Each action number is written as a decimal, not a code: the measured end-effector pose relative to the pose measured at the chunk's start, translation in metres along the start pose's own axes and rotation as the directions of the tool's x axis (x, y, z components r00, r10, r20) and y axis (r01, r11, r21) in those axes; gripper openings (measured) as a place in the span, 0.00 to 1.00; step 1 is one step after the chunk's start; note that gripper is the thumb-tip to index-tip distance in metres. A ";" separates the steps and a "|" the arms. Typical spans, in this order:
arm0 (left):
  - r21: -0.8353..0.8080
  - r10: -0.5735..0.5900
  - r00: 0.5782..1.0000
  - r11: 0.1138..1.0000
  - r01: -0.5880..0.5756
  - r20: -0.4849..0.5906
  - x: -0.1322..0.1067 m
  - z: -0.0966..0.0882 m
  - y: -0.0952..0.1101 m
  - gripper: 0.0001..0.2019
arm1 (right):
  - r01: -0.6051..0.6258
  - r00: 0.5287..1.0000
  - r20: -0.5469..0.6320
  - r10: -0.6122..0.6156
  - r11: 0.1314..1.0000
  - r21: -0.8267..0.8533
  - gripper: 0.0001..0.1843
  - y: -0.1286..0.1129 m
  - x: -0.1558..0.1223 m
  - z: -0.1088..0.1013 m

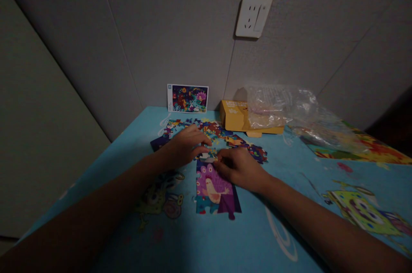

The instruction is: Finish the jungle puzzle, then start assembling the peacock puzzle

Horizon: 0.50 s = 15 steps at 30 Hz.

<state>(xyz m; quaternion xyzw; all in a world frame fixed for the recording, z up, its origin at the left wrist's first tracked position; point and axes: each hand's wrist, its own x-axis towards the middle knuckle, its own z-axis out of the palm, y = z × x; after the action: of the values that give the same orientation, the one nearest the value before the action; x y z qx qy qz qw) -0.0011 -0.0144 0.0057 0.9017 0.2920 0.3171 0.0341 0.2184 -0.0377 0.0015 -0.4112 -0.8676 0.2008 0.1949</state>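
Joined jigsaw pieces form a section (212,185) with a pink creature on purple, lying on the blue cloth in front of me. My right hand (241,168) is at its upper right edge, thumb and forefinger pinched on a puzzle piece (209,159) whose pale surface catches the light. To the left, my left hand (188,146) hovers by the loose puzzle pieces (214,128), thumb and fingers apart with nothing visible between them. Other pieces (257,153) lie beyond my right hand. Part of the pile is hidden behind my left hand.
A picture card (188,98) leans against the wall at the back. Right of it lies a yellow box (234,118), partly covered by a clear plastic bag (280,103). A colourful printed sheet (370,148) is at the far right. A socket plate (254,16) is on the wall.
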 end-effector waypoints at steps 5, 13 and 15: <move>0.006 0.028 0.996 1.000 -0.029 0.081 -0.001 -0.005 0.003 0.05 | -0.025 1.000 0.003 0.025 0.999 -0.043 0.11 0.002 0.001 0.001; 0.050 0.030 0.992 0.998 -0.037 0.123 -0.003 -0.005 0.001 0.13 | -0.047 0.999 0.000 0.047 0.998 -0.030 0.09 0.000 0.000 0.001; 0.100 -0.004 0.999 0.995 -0.001 0.046 -0.002 -0.004 -0.003 0.14 | -0.058 0.997 -0.045 0.058 0.998 0.002 0.07 0.000 0.001 -0.001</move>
<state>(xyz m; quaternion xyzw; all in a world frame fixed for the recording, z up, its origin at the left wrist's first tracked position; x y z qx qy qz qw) -0.0066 -0.0137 0.0068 0.9091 0.3073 0.2813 -0.0042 0.2178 -0.0370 0.0025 -0.4405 -0.8506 0.1974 0.2087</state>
